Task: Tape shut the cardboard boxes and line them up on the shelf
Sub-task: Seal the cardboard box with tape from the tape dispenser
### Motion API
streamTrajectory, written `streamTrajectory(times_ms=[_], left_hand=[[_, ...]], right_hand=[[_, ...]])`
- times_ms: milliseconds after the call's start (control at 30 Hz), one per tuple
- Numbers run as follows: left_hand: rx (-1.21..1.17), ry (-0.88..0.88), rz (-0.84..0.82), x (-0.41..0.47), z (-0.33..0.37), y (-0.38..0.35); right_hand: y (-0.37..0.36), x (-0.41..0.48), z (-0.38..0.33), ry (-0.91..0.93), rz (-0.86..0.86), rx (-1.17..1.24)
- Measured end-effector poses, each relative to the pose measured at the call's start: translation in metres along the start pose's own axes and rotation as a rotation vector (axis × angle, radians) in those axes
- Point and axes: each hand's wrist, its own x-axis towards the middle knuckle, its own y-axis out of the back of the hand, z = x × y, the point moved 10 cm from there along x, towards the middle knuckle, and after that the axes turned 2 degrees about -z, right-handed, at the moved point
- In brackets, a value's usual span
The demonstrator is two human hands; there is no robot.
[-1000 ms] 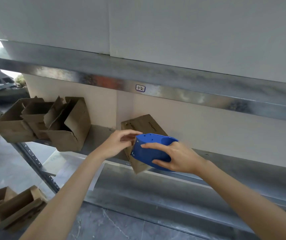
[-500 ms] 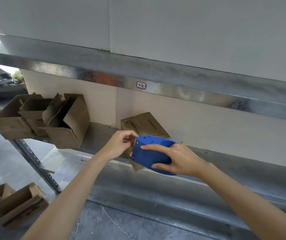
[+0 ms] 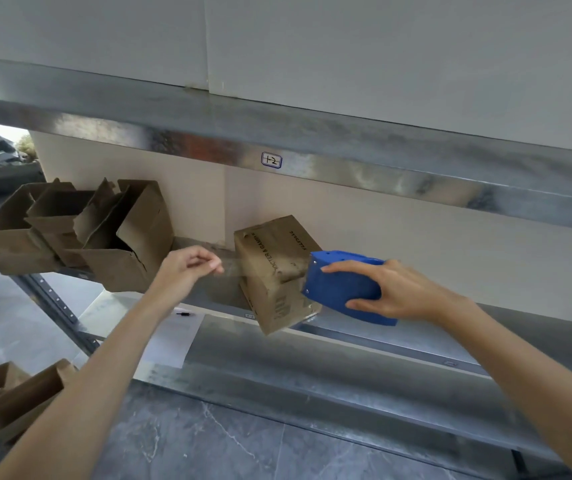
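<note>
Shelf [image 3: 364,341] edge: box [image 3: 277,271] seemingly tilted, corner-forward

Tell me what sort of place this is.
Most likely a warehouse or stockroom. Signs: galvanised metal racking with a handwritten bay label, worn open cardboard boxes on it, and a blue tape dispenser in the right hand, the left hand pinching clear tape.
</note>
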Motion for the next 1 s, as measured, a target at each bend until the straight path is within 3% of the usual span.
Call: streamTrajectory(times_ms=[400, 767, 1000], left_hand=[[-0.064, 0.100, 0.015, -0.020, -0.010, -0.060], [0.037, 0.060, 0.061, -0.009, -0.021, -0.077], [-0.049, -0.013, 0.099, -0.012, -0.027, -0.091]], right_hand=[[-0.009, -0.015, 0.030, -0.082, -0.012, -0.056], [-0.020, -0.021, 0.045, -0.145, -0.048, -0.065], [-0.026, -0.018, 0.047, -0.149, -0.055, -0.056]])
